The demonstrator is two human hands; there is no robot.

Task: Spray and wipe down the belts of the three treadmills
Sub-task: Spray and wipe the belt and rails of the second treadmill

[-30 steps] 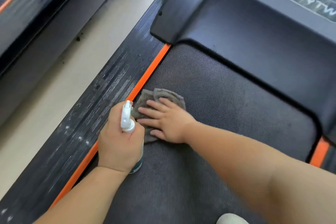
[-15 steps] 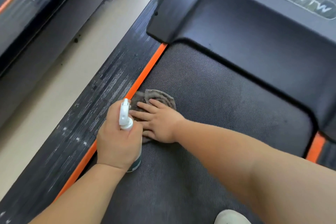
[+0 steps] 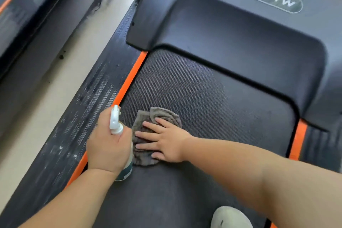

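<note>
A black textured treadmill belt (image 3: 212,102) fills the middle of the head view, edged by orange strips (image 3: 129,81). My right hand (image 3: 166,142) presses a crumpled grey cloth (image 3: 162,116) flat on the belt near its left edge, fingers straight and spread. Just left of it my left hand (image 3: 109,146) grips a spray bottle with a white nozzle (image 3: 115,120) pointing up and away; the bottle's body is mostly hidden behind the hand.
The black motor cover marked BRTW (image 3: 240,29) rises beyond the belt. A scuffed black side rail (image 3: 77,116) runs on the left, then a pale floor strip (image 3: 55,79) and a second treadmill (image 3: 22,15). A light shoe (image 3: 229,218) stands on the belt at the bottom.
My right hand has slid the cloth a little to the right, away from the orange strip. My left hand with the bottle has kept its place beside it.
</note>
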